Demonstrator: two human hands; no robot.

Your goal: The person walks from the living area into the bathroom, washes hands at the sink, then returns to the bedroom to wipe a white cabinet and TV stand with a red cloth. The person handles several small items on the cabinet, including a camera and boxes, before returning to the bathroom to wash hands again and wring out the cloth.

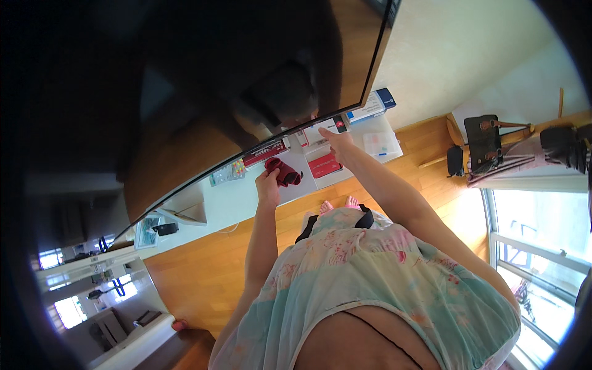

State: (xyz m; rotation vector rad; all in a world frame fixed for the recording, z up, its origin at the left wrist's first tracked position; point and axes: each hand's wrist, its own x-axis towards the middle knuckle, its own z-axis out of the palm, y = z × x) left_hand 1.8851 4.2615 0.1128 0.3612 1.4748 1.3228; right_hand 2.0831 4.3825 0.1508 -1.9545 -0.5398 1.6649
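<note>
My left hand grips a crumpled dark red cloth above the white cabinet top. Farther right, my right hand reaches to a white box with a black and red end, its fingers at the box's near side. Whether they grip it or only touch it, I cannot tell. Just below that hand a flat red box lies on the cabinet. A long dark red box bearing writing sits beyond the cloth, partly under the screen's edge.
A large dark television screen overhangs the cabinet. Blister packs lie left of the cloth. To the right are a blue and white box and a clear plastic case. A small black object and a framed picture stand far left.
</note>
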